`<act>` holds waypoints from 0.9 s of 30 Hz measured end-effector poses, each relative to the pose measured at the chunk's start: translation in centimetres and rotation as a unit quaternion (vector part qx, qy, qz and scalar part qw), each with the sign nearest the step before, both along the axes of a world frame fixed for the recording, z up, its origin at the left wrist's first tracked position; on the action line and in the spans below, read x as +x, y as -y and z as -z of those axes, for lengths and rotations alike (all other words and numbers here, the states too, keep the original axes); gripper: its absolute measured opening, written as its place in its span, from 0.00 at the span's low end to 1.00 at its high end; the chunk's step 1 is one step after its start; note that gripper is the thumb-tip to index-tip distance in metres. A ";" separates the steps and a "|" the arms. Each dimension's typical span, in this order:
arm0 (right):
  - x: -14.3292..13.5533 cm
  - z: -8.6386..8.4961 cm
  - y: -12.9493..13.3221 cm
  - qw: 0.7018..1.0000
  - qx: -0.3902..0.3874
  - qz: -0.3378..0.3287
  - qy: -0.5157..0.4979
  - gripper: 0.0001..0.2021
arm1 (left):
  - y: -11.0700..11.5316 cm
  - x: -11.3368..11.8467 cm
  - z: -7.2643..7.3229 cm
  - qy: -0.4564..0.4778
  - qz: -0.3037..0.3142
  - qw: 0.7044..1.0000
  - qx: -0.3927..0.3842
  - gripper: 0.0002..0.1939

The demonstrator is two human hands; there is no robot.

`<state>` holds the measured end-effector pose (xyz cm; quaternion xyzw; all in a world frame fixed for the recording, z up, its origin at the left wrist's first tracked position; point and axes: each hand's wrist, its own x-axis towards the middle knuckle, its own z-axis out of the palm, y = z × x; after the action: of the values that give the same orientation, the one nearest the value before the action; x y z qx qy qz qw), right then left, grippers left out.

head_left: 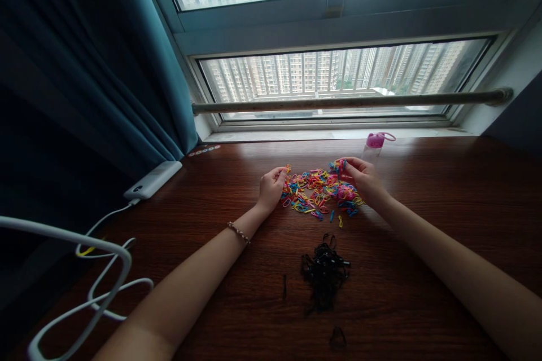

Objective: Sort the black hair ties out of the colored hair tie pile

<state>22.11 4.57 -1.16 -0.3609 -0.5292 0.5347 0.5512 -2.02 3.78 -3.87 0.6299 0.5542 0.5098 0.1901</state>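
Observation:
Small multicoloured rubber bands point(315, 189) lie spread in a pile on the brown wooden table point(436, 192). At the pile's left edge my left hand point(271, 189) is closed, pinching a few yellowish and red bands at its fingertips. My right hand point(363, 177), over the pile's right side, pinches a small clump of blue, pink and yellow bands between thumb and fingers. Closer to me sits a heap of black rubber bands point(325, 273). One black band point(284, 286) lies left of that heap and another black band point(337, 337) lies in front of it.
A clear bottle with a pink lid point(375, 141) stands behind my right hand. At the left are a white power strip or adapter point(153, 180) and a looping white cable point(105, 293). A blue curtain point(169, 96) hangs there, and a window with a metal rail point(347, 103) lies beyond.

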 end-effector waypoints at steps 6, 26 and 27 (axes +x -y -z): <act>-0.1 0.0 0.1 0.999 0.025 -0.032 -0.020 0.14 | -0.3 0.0 0.3 0.009 -0.003 1.000 0.017 0.15; -0.2 2.2 -0.1 0.889 0.245 0.004 0.388 0.10 | -1.7 -1.0 1.2 0.136 -0.038 0.990 0.005 0.22; -0.2 2.5 -0.2 0.871 0.262 0.005 0.415 0.13 | -1.8 -0.9 1.2 0.136 -0.027 0.990 -0.003 0.22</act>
<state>21.86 4.74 -3.63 -0.3944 -0.8284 0.1747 0.3573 -2.94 5.54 -5.06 0.5388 0.5416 0.5944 0.2513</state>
